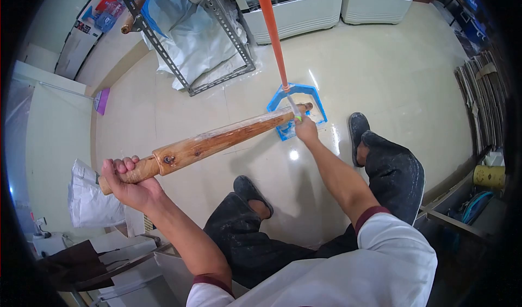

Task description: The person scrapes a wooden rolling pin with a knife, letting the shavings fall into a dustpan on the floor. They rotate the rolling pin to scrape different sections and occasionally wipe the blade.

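Note:
My left hand is closed around the handle of a big wooden rolling pin. The pin slants across in front of me, its far end up and to the right, with whitish residue along its upper side. Near that far end, my right hand is closed on a slim knife with a pale blade and a bit of yellow-green at the grip. The blade lies against or just over the wood; contact cannot be made out. Below on the floor sits a blue dustpan with a long orange handle, partly hidden by the pin.
A metal rack with white sacks stands at upper left. White display fridges line the back. Stacked cardboard is at right, above a wooden shelf. A white bag stands at left. My slippered feet are on the tiles.

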A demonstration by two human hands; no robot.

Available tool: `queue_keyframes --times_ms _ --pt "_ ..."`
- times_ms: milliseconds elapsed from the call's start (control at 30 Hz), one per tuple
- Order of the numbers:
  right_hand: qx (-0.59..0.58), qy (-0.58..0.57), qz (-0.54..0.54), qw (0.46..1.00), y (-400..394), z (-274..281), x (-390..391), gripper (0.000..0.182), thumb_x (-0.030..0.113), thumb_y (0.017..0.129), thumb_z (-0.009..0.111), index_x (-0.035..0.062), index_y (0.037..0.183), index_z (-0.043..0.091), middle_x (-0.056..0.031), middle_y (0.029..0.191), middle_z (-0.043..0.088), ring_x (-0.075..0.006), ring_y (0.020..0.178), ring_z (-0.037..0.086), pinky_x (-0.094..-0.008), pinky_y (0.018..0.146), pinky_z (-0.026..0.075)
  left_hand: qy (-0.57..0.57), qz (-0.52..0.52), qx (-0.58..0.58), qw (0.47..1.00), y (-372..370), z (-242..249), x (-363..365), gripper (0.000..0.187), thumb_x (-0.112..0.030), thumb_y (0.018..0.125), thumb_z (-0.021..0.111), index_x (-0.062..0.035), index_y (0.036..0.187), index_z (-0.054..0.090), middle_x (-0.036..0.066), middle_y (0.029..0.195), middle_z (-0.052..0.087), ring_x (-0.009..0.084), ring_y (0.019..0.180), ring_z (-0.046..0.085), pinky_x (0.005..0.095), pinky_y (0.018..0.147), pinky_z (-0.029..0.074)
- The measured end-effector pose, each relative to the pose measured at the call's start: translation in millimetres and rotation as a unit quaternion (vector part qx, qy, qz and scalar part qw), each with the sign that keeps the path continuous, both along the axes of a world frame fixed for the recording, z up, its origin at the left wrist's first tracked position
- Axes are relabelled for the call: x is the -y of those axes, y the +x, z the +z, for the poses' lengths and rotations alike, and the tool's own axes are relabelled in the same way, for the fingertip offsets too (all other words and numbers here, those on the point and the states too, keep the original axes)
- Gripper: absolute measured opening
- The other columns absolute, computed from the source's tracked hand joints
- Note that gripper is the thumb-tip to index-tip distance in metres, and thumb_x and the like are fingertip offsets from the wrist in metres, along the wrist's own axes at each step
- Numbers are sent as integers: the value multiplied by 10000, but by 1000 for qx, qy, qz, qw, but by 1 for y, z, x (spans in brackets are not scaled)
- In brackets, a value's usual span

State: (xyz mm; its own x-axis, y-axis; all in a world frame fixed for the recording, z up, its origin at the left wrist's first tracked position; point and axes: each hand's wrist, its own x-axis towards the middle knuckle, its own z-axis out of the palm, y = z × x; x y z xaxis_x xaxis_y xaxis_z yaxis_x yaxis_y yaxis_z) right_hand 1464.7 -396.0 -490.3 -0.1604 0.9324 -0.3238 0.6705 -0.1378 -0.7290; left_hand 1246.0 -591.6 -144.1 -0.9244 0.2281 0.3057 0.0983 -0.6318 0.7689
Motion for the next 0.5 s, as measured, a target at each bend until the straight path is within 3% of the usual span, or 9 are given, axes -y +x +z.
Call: queue_keyframes --times_ms 100,233,333,433,500 --pt "-64 98 16 993 -18 23 28 355 299 847 510 20 1064 541 -267 845 602 -417 847 578 -489 750 447 2 -6 -7 1000 1 3 -1 132 -146 841 580 -68 800 482 -8 634 413 107 586 420 258 599 393" --pt "-142 75 105 981 -32 130 78 339 288 849 511 22 1058 540 -245 743 599 -422 725 579 -509 670 445 -14 23 -1 1000 7 8 -7 174 -175 846 572 -89 744 460 -17 607 412 99 553 425 256 578 395" --pt "-183 52 156 969 -34 163 96 319 272 845 518 15 1032 546 -255 733 594 -425 707 579 -504 655 452 -16 29 1 999 6 7 -7 190 -184 853 563 -98 726 450 -19 592 410 96 534 427 258 568 399" --pt "-174 124 50 976 -34 83 78 318 278 844 517 8 1008 555 -261 736 593 -428 719 581 -507 651 453 -15 30 9 999 -1 3 -3 174 -173 860 553 -97 743 449 -18 590 408 98 531 425 259 566 401" --pt "-70 57 48 995 -15 38 41 343 295 844 513 3 1016 564 -262 788 600 -423 770 585 -495 681 459 -16 29 6 999 -8 -1 -1 161 -165 866 541 -96 755 447 -17 589 407 98 528 423 258 564 402"
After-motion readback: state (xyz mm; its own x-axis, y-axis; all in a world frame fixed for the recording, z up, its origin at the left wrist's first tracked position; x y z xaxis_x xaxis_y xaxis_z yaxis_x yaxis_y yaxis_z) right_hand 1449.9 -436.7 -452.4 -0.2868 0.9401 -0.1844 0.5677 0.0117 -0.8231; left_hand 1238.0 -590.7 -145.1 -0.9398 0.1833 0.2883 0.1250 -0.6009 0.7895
